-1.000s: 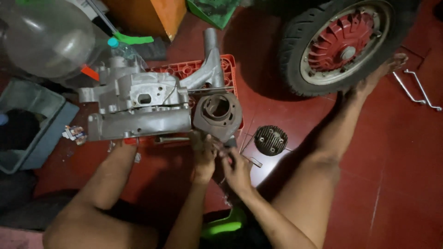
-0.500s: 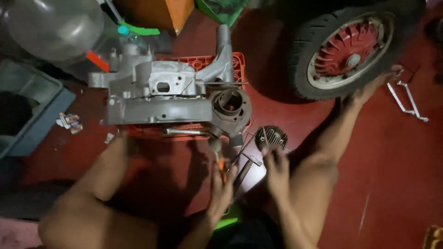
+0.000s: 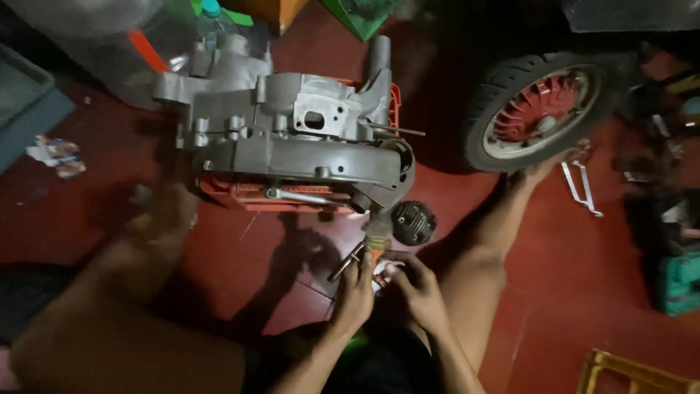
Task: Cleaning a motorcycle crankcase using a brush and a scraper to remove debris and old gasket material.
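Your left hand [image 3: 357, 288] and right hand [image 3: 415, 288] meet low in the middle of the view, both closed around a small tool with an orange grip [image 3: 375, 252] that stands between them; a dark metal rod [image 3: 344, 264] sticks out just left of your left hand's fingers. Whether each hand grips the tool fully you cannot tell, since the frame is blurred there.

Everything sits on a glossy red floor [image 3: 554, 292], dimly lit. Just above your hands lies a round finned metal part [image 3: 413, 222], and above that a large grey engine casing [image 3: 292, 142] rests on a red plastic crate [image 3: 240, 195]. Up and to the right of your right hand stands a small wheel with a red hub [image 3: 539, 109], your foot touching it, with a bent metal bracket [image 3: 580, 186] beside it. Far left of your left hand lies a grey bin [image 3: 33, 109] and a crumpled wrapper [image 3: 57, 157]. A yellow frame [image 3: 634, 372] is cut off at the bottom right. Your left knee blurs across the lower left, hiding the floor there.
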